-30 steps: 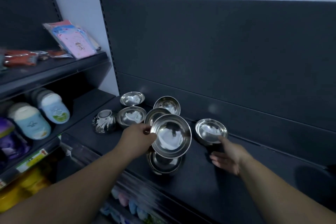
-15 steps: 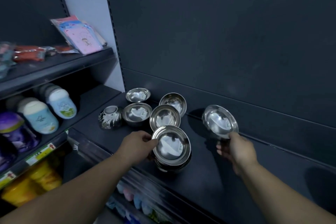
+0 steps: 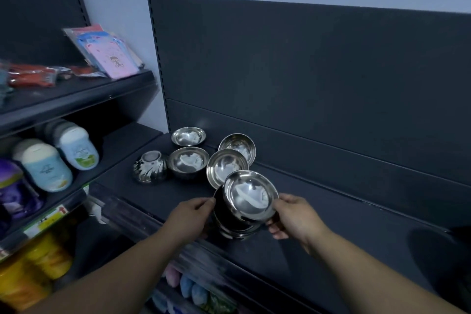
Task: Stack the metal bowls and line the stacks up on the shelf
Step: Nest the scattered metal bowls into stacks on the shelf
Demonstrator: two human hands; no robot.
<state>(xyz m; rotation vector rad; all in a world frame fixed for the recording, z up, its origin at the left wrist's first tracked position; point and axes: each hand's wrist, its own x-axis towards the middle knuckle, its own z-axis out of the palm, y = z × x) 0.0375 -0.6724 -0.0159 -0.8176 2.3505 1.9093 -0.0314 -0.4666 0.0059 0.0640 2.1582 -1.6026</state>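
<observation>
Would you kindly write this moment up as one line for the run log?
phase: stacking | right hand: grips tilted top bowl on stack | left hand: holds stack side | behind: loose bowls, one inverted bowl

Stack (image 3: 237,227): lower bowls dark beneath your tilted top bowl (image 3: 251,195); count unreadable.
Your right hand (image 3: 295,216): fingers partly hidden behind the stack.
Purple pack (image 3: 12,194), yellow bottles (image 3: 25,280): cut by left edge.
Goods (image 3: 188,288) under the shelf (image 3: 331,250): blurred.

Silver bowls (image 3: 188,160), seemingly black shelf (image 3: 331,224) (dim)
</observation>
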